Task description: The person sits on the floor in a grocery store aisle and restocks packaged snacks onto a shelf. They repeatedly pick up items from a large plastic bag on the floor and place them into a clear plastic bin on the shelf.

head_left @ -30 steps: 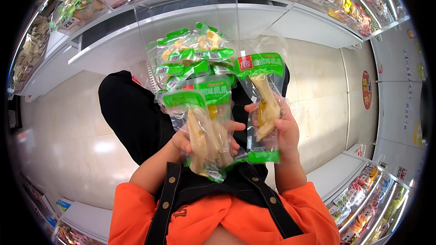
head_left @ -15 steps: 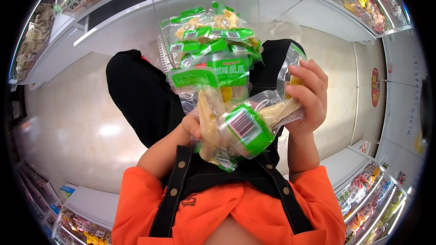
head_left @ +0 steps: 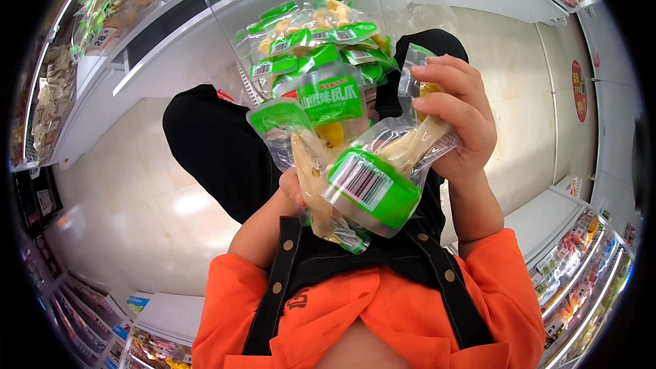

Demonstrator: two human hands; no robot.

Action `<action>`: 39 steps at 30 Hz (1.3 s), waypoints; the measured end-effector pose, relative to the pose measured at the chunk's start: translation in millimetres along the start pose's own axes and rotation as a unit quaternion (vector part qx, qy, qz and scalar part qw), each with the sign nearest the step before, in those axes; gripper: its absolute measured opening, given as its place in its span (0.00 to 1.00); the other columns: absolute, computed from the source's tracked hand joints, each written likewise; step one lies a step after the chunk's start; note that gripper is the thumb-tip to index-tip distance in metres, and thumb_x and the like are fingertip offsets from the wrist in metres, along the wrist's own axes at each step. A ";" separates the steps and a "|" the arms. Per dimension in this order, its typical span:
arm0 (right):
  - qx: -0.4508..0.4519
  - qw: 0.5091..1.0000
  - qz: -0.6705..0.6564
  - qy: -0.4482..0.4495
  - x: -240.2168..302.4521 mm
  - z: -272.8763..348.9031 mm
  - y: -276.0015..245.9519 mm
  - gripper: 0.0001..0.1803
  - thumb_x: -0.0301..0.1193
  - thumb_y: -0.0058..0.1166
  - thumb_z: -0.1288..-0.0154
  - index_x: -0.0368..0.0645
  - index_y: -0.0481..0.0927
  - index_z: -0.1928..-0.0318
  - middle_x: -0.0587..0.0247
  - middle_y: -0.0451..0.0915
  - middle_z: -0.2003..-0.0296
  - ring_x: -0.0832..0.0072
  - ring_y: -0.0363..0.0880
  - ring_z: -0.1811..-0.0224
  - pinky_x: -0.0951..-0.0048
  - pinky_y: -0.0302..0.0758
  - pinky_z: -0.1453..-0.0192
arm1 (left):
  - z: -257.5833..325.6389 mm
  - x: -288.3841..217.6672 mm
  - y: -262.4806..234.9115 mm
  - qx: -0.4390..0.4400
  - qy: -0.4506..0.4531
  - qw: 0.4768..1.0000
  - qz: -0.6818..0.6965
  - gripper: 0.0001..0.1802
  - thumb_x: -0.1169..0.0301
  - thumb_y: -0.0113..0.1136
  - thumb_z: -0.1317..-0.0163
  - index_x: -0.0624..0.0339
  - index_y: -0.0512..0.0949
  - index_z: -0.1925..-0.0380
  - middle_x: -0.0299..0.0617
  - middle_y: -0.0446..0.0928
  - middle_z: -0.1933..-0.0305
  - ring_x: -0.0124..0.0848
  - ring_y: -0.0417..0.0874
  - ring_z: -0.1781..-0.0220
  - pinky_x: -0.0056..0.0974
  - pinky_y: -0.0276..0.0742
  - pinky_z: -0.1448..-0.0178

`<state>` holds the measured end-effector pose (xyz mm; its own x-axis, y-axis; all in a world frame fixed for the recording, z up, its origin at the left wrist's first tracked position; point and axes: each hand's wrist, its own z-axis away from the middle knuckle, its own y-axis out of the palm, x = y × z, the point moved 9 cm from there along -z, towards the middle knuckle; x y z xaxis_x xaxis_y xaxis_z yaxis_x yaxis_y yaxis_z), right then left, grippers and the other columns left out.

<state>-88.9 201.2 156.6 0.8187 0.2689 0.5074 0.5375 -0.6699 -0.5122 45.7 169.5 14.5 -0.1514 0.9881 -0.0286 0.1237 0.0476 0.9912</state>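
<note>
The right hand [head_left: 456, 117] pinches one clear, green-labelled snack packet [head_left: 383, 174], barcode end tilted up for viewing; the left hand [head_left: 295, 188], mostly hidden, clasps the fanned stack of matching packets [head_left: 311, 61] against the chest

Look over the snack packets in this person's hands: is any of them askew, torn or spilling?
One stands out: the packet in the right hand is tipped sideways, its barcoded green end toward the camera, while the stack of packets above the left hand faces up. No tear or spill shows.
</note>
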 end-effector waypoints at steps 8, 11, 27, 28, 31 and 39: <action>0.002 0.998 -0.059 0.035 -7.2 5.5 5.2 0.15 0.24 0.61 0.61 0.43 0.77 0.67 0.59 0.77 0.60 0.60 0.72 0.57 0.67 0.69 0.54 | -2.4 -0.4 2.4 0.004 0.000 1.000 0.001 0.56 0.69 0.70 0.67 0.60 0.48 0.36 0.55 0.44 0.32 0.55 0.59 0.38 0.55 0.65 0.43; 0.007 0.993 -0.102 0.057 -9.7 5.8 8.9 0.15 0.23 0.60 0.61 0.42 0.76 0.67 0.58 0.77 0.60 0.60 0.72 0.56 0.67 0.69 0.53 | -3.4 -1.2 2.4 0.007 0.002 1.000 0.001 0.56 0.69 0.70 0.67 0.60 0.48 0.36 0.54 0.43 0.32 0.56 0.58 0.38 0.55 0.65 0.43; 0.016 0.956 -0.267 0.122 -16.5 13.7 23.2 0.13 0.21 0.59 0.56 0.41 0.75 0.65 0.53 0.75 0.58 0.63 0.72 0.56 0.68 0.69 0.53 | -24.4 7.7 10.4 0.018 -0.023 1.000 0.008 0.56 0.69 0.70 0.68 0.59 0.47 0.36 0.51 0.43 0.32 0.57 0.55 0.36 0.57 0.65 0.43; 0.001 0.915 -0.365 0.173 -23.1 21.9 27.5 0.13 0.21 0.59 0.55 0.41 0.74 0.65 0.51 0.75 0.58 0.65 0.72 0.55 0.68 0.70 0.53 | -28.0 8.3 12.3 0.016 -0.026 0.999 0.012 0.56 0.69 0.70 0.68 0.59 0.47 0.36 0.51 0.43 0.32 0.57 0.55 0.36 0.57 0.65 0.43; -0.018 0.850 -0.480 0.217 -22.5 22.4 34.0 0.11 0.20 0.52 0.45 0.43 0.70 0.61 0.50 0.71 0.58 0.59 0.67 0.48 0.52 0.60 0.39 | -28.7 8.1 11.1 0.022 -0.043 0.998 -0.032 0.55 0.68 0.71 0.68 0.66 0.49 0.38 0.53 0.55 0.38 0.58 0.61 0.40 0.58 0.66 0.45; -0.151 0.655 -0.668 0.318 -53.3 51.0 29.2 0.11 0.25 0.51 0.41 0.50 0.68 0.58 0.60 0.71 0.56 0.62 0.68 0.46 0.45 0.57 0.37 | -25.3 10.4 1.5 0.033 -0.031 0.998 -0.043 0.57 0.68 0.71 0.70 0.65 0.47 0.39 0.64 0.66 0.49 0.53 0.68 0.45 0.50 0.63 0.41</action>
<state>-106.5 202.6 79.3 -0.6444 0.4765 0.5980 0.5448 -0.2627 0.7964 19.6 176.1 19.0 -0.1040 0.9870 -0.1224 0.1774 0.1395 0.9742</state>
